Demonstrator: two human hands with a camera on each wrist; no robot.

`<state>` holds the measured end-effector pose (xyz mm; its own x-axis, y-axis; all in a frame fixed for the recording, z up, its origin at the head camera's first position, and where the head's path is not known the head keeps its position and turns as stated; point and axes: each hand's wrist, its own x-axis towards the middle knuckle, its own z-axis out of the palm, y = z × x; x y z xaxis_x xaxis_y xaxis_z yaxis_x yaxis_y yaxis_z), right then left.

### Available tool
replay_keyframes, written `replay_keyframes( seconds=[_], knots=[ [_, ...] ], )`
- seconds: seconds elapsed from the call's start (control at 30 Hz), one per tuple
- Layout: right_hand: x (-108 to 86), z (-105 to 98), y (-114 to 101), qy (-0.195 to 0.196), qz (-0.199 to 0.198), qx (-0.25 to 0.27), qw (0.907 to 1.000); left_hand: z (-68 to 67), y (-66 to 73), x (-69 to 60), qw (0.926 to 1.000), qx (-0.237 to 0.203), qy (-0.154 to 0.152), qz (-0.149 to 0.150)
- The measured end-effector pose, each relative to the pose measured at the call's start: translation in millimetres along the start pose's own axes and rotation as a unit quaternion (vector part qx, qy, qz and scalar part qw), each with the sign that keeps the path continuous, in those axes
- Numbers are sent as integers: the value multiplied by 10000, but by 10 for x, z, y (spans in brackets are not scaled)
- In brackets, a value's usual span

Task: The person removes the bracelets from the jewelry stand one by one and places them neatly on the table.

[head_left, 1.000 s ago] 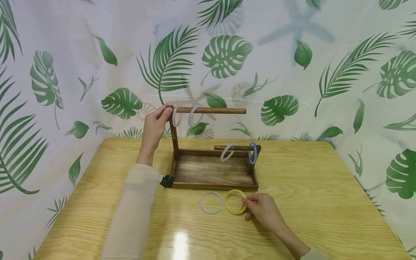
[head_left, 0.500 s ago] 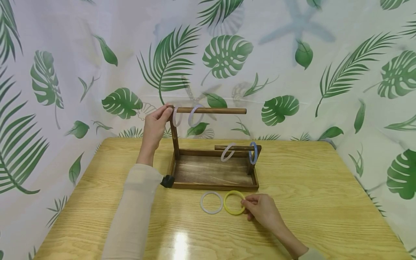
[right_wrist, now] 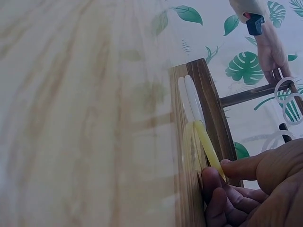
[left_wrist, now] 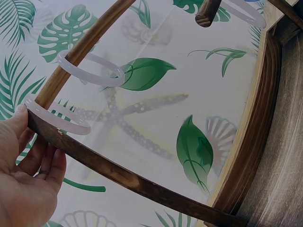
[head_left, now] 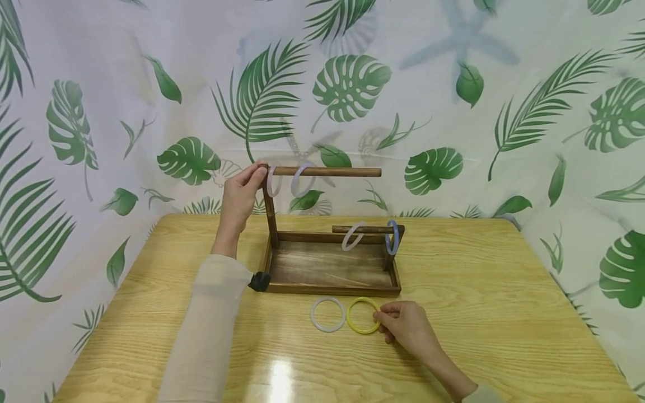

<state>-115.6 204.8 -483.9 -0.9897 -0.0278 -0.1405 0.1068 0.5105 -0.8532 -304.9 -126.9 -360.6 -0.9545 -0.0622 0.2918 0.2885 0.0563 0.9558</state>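
My left hand (head_left: pixel 239 198) grips the top of the left post (left_wrist: pixel 128 182) of a dark wooden bangle stand (head_left: pixel 332 290). My right hand (head_left: pixel 410 327) pinches the right edge of a yellow bangle (head_left: pixel 363 332) at the table, in front of the stand. Just left of it lies a white bangle (head_left: pixel 328 331), flat on the wood. From the stand's upper bar (head_left: pixel 347 172) hang a pale pink bangle (left_wrist: pixel 57 120) and a lavender bangle (left_wrist: pixel 90 73). The lower bar (head_left: pixel 373 229) carries another pale pink bangle (head_left: pixel 345 243) and a blue bangle (head_left: pixel 396 240).
The stand's base is a shallow tray (head_left: pixel 322 266) with a raised rim. Both bars have one free end, the upper pointing right, the lower left. A leaf-printed cloth (head_left: pixel 443 129) hangs behind the wood-grain table (head_left: pixel 478 313). A black piece (head_left: pixel 259 281) sits at my left cuff.
The yellow bangle has shifted very slightly toward me, with my right hand still pinching it. My left hand and the stand have stayed in place.
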Motion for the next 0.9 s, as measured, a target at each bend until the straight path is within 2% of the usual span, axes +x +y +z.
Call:
replay_keyframes(
  seconds=[0.43, 0.67, 0.9],
  knots=[
    [10, -11, 43, 60, 43, 25, 10000, -8, -15, 4, 10000, 74, -19, -4],
    [4, -13, 31, 60, -64, 36, 10000, -9, 12, -10, 9999, 103, -1, 7],
    [2, -38, -55, 409, -265, -561, 9972, -2, 17, -15, 9999, 127, 4, -31]
  ],
)
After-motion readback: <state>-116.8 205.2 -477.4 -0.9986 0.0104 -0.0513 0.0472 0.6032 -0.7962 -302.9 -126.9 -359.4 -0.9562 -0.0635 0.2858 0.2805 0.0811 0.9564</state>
